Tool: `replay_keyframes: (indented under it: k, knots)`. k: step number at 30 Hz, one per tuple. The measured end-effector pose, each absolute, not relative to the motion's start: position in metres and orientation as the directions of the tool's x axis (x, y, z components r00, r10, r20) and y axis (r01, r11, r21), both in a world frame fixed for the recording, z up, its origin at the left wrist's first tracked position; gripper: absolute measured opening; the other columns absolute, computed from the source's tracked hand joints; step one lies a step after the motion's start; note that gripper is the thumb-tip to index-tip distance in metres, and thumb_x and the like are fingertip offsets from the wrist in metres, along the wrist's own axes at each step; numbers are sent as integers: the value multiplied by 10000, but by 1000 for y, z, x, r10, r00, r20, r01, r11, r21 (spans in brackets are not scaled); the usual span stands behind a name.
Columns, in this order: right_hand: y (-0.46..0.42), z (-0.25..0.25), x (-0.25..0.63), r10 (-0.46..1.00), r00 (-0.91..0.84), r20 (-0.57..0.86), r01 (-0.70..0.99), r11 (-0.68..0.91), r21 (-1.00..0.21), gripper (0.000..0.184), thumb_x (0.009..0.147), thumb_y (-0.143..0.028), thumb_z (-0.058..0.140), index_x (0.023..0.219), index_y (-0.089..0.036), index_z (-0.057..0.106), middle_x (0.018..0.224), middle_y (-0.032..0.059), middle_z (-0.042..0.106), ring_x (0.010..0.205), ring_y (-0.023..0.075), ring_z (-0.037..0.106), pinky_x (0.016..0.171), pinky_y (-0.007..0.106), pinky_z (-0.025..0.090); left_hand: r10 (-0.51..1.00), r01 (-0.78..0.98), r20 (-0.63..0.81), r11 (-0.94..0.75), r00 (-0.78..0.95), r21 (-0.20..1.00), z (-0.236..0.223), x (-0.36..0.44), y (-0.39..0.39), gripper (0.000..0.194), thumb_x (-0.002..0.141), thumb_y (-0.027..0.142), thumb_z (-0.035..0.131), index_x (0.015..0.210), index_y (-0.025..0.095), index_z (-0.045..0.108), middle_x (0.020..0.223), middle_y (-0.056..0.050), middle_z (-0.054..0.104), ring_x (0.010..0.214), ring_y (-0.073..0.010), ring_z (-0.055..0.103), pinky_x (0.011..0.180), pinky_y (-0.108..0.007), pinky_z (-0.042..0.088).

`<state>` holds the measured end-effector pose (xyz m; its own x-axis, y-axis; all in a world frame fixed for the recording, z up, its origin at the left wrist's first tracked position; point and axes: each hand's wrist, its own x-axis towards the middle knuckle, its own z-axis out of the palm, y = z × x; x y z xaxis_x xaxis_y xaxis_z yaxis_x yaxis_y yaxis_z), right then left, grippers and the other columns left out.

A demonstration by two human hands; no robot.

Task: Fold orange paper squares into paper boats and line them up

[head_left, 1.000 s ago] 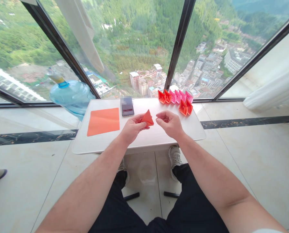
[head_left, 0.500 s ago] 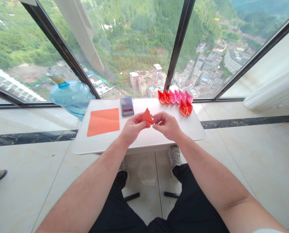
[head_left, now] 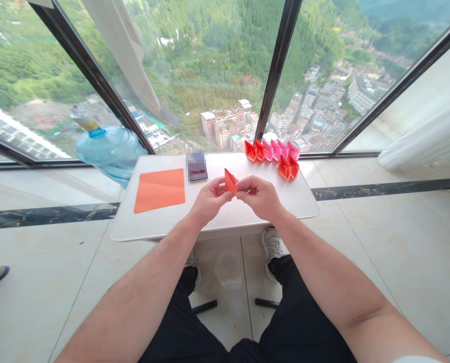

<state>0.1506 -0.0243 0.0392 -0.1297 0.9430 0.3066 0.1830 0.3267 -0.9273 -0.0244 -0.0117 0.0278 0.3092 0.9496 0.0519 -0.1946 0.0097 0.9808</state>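
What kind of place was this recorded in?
Probably a room high up in a building, perhaps a home: tall windows look down on rooftops, a pale curtain hangs beside them, and a small white table stands on a glossy tiled floor.

no text, label, brand, number or sign can be read on anything here.

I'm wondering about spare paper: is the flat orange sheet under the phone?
No, the orange sheet lies beside the phone, with white tabletop between them.
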Motion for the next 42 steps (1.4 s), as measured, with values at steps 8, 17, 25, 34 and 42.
replay_keyframes:
  k: [8,17,25,34,42]
  knots:
    - [-28,40,147,914,-88,395,261,404,-877,99,800,-252,700,889,-215,723,890,30,748,753,161,680,686,305,577,968,-121,75,-47,240,991,31,-23,-15,420,728,371,807,1074,170,683,941,-75,753,814,-191,662,756,-339,504]
    - [-33,38,142,839,-104,534,310,537,-784,146,824,-237,687,968,-237,667,978,32,676,871,163,673,734,313,625,963,-224,104,-47,249,973,38,-22,-18,467,701,411,846,1083,193,691,1027,-80,758,1004,-263,689,944,-433,511]
    - [-37,29,138,763,-128,634,477,608,-635,59,882,-203,609,896,-255,633,883,25,698,823,175,667,771,346,598,964,-246,106,-45,242,968,32,-22,-17,405,714,373,844,1041,193,687,1046,-78,750,983,-253,692,924,-421,519]
    - [-39,28,138,722,-182,667,516,648,-560,150,887,-175,598,974,-276,669,964,44,727,948,210,670,834,367,581,976,-232,79,-31,202,972,31,-21,-19,398,689,322,835,1029,193,674,1007,-62,740,975,-242,683,892,-385,522]
    - [-42,31,136,720,-218,659,548,649,-528,165,897,-178,598,977,-289,691,989,47,734,965,209,667,868,373,568,979,-372,-13,89,202,924,34,-18,-23,273,769,332,673,1007,201,644,1013,-42,702,961,-196,656,870,-370,545]
